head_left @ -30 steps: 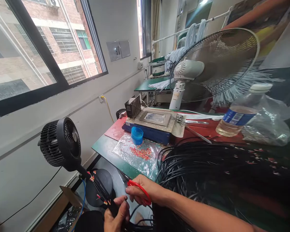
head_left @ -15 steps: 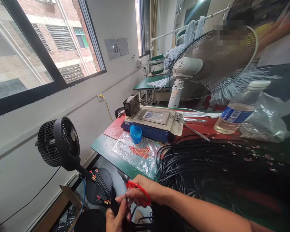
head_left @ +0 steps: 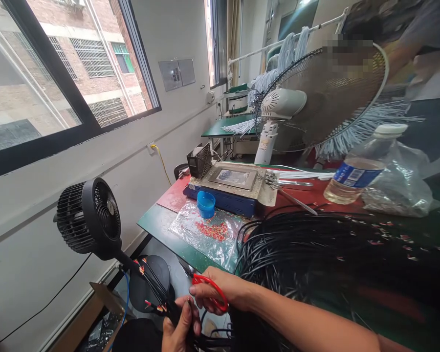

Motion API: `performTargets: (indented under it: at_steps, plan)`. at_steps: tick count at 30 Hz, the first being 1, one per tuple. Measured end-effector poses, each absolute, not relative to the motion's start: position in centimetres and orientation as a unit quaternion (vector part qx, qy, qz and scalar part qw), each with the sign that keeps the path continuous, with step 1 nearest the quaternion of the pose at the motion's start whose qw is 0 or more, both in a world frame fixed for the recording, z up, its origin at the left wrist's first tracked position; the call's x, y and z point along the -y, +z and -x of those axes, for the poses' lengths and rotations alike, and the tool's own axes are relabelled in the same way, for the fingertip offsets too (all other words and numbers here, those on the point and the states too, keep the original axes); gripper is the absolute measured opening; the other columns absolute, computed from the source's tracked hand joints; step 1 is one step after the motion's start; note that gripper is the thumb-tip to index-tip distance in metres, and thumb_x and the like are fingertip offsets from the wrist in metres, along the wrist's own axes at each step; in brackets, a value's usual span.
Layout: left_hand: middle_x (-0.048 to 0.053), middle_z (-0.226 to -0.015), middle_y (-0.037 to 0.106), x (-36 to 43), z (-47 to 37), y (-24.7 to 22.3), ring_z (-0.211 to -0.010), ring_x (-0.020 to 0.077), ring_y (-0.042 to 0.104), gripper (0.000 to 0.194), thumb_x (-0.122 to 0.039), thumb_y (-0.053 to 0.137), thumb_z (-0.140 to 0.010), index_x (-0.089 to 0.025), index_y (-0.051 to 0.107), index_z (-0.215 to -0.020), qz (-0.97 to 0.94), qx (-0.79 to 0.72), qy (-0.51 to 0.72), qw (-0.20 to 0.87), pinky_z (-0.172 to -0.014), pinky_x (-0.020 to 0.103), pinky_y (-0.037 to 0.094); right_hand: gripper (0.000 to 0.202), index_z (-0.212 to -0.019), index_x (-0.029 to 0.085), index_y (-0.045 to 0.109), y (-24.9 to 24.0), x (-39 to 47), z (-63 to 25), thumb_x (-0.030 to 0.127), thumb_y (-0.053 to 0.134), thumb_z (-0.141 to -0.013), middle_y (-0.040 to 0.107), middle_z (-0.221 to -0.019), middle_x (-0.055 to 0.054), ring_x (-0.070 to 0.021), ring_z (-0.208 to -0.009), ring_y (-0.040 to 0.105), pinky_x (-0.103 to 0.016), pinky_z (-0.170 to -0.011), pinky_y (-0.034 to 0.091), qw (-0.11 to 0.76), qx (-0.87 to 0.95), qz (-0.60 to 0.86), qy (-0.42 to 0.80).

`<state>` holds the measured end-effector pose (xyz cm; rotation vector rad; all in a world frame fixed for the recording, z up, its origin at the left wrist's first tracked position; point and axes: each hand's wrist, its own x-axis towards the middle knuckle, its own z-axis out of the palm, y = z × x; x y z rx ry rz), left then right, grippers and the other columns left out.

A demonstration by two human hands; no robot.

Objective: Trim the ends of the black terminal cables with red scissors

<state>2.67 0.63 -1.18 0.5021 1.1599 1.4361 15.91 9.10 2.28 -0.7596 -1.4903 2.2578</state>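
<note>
A bundle of black cables [head_left: 157, 289] is gripped in my left hand [head_left: 179, 328], low in the view. Red, white and yellow wire ends fan out from their tips toward the small black fan. My right hand [head_left: 220, 288] is closed around red-handled scissors [head_left: 217, 288], whose dark blades point up and left, away from the cables. The two hands are close together, and the right fingertips come near or touch the left thumb; which of these, I cannot tell. Further lengths of cable run below my hands, partly hidden.
A large pile of black cables [head_left: 300, 249] covers the table's right side. Colored bits lie on a clear plastic sheet [head_left: 183, 226] by a blue cup [head_left: 206, 205]. Behind are a blue heating unit [head_left: 220, 199], a bottle [head_left: 355, 171] and a large fan [head_left: 284, 102]. A black fan [head_left: 91, 217] stands left.
My hands have barely moved; the left hand and the cable tips shift slightly. The scissors stay in my right hand. Behind the large fan, a person's arm has moved.
</note>
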Motion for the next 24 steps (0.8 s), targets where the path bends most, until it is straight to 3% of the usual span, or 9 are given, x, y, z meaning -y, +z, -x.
performTargets:
  at_steps: [10,20,24]
  plan:
    - [-0.001,-0.043,0.053,-0.80,-2.97,-1.26,-0.038,0.0059,0.041,0.024,-0.036,0.069,-0.061,-0.013,0.065,-0.066,-0.194,-0.520,0.614,0.561,-0.039,0.018,0.027,0.043,-0.053,0.010,0.054,2.19,-9.00,-15.97,0.050,0.064,-0.067,0.046,-0.040,0.004,-0.0030,-0.032,0.037,-0.015,-0.031,0.023,0.197,0.566,0.243,0.763]
    - [0.000,-0.048,0.058,-0.90,-2.87,-0.69,-0.039,0.0046,0.043,0.024,-0.037,0.072,-0.057,-0.015,0.066,-0.064,-0.162,-0.511,0.613,0.580,-0.040,0.017,0.029,0.050,-0.056,0.010,0.054,2.50,-8.94,-15.87,0.059,0.064,-0.062,0.045,-0.040,0.004,-0.0033,-0.032,0.036,-0.016,-0.031,0.024,0.208,0.533,0.270,0.774]
    - [-0.002,-0.040,0.050,-0.86,-3.05,-0.72,-0.038,0.0064,0.043,0.024,-0.038,0.068,-0.062,-0.014,0.064,-0.062,-0.200,-0.518,0.606,0.570,-0.040,0.018,0.029,0.047,-0.055,0.011,0.054,2.70,-8.95,-15.87,0.056,0.065,-0.062,0.045,-0.040,0.004,-0.0032,-0.032,0.035,-0.016,-0.031,0.024,0.198,0.541,0.278,0.769]
